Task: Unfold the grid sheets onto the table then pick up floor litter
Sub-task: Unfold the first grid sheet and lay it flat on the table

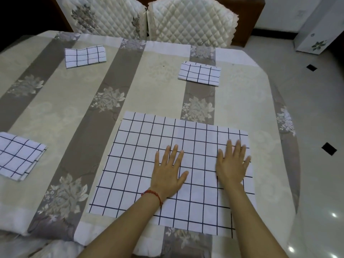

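A white sheet with a dark grid [134, 164] lies spread flat on the table in front of me. My left hand [168, 170] presses flat on its middle, fingers straight; a red string bracelet is on that wrist. My right hand [231, 164] lies flat near the sheet's right edge, fingers spread. Three more grid sheets stay folded: one at the far left [84, 55], one at the far right [200, 73], one at the near left edge [18, 156].
The table carries a beige and grey striped floral cloth [104, 101]. Two quilted chair backs [191, 21] stand behind it. A glossy tiled floor [320, 112] with dark diamond insets runs along the right, with a white box [316, 34] at the far right.
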